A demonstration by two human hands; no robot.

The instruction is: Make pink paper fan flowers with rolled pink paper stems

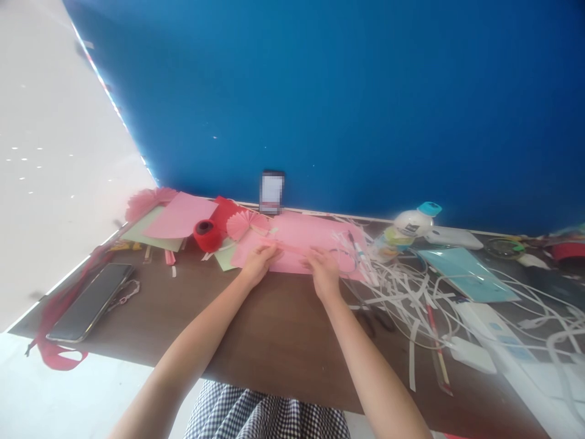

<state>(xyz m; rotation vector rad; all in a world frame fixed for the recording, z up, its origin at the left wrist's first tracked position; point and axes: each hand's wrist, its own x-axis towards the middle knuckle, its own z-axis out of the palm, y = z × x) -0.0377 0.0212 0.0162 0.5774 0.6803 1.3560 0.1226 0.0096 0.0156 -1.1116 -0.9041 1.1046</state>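
Note:
Between my two hands stretches a narrow pink paper strip [292, 248], slightly blurred and perhaps folded. My left hand [260, 265] pinches its left end, with the fingertips partly hidden. At the other end, the fingers of my right hand [322, 271] are closed on the strip. Both hands are just above a large pink paper sheet [304, 230] on the table. A pleated pink paper fan [247, 224] lies to the left of them, beside a red roll [208, 235]. To the right of my right hand are pens [361, 253] on the sheet.
A phone [91, 302] and a red ribbon [57, 350] lie at the left. Another phone [272, 192] leans against the blue wall [320, 91]. Tangled white strips and cables [411, 292], a glue bottle [414, 222], a teal packet [468, 274] and a power strip [496, 332] crowd the right.

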